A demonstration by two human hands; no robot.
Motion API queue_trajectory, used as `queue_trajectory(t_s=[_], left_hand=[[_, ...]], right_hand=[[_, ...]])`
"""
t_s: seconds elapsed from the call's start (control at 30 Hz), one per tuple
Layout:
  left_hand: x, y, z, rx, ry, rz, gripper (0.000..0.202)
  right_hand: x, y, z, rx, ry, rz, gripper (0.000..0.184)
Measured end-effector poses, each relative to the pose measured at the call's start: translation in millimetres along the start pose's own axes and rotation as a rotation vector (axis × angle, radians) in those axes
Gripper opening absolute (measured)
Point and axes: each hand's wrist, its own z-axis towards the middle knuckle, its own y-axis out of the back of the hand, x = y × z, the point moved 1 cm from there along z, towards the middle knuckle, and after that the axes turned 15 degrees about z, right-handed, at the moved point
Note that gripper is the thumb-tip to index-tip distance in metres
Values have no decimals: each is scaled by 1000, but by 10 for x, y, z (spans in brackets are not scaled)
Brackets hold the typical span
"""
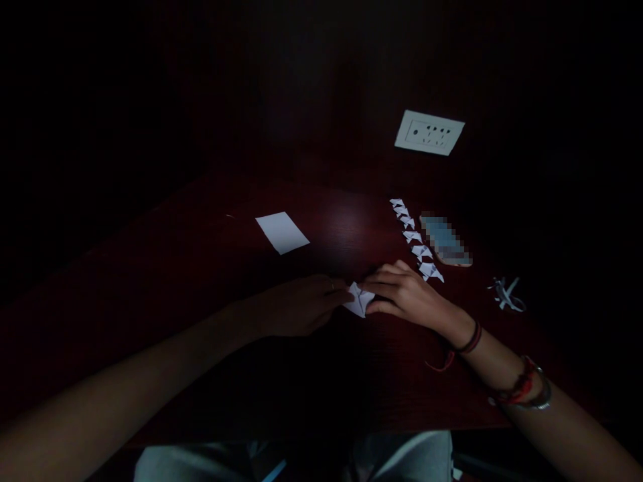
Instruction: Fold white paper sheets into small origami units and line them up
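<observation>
Near the middle of the dark red table, between my two hands, sat the folded paper, white, small, roughly diamond-shaped. One sharp corner pointed back at my lap, the opposite one away from me; side ends were partly under fingers, so long axis couldn't be told. Right hand: thumb and fingertips pinched its right side, thumb nearer me. Left hand: fingertips touched the left side, too dark to tell whether they pinched or just pressed; ring on one finger. Paper looked matte, crisp creases, darker marks along the folds. Beyond, left of centre, lay a flat white sheet, four-sided, smooth, set aslant. Past my right hand ran a row of folded pieces, same white paper, pointy, angular, the row slanting away and slightly left. Phone just right of it, rounded corners, long axis about parallel to the row, screen blurred. Farther right: thin curled scraps. Tabletop glossy, faint grain. Cord bracelets circled my right wrist. Socket plate, pale, rectangular, stood behind.
</observation>
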Motion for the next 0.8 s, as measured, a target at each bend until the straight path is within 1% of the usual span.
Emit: queue_trajectory(t_s=[0.07, 0.17, 0.27, 0.33, 0.57, 0.67, 0.8], left_hand=[[-8, 1, -3, 26, -19, 9, 36], [-22, -1, -16, 15, -20, 22, 37], [-37, -15, -35, 22, -2, 24, 39], [-43, -21, -39, 47, -13, 19, 39], [-42, 28, -14, 70, -20, -11, 39], [-51, 44, -12, 81, -17, -11, 40], [-70, 41, -12, 78, -37, 13, 40]], right_hand=[[21, -7, -11, -23, 31, -11, 34], [70, -25, -16, -43, 86, -42, 26], [95, -55, -14, -9, 144, -73, 22], [105, -70, -12, -3, 136, -66, 22], [212, -79, 8, -79, -119, 116, 15], [231, -93, 20, -94, -151, 153, 17], [184, -113, 37, -202, -225, 322, 15]])
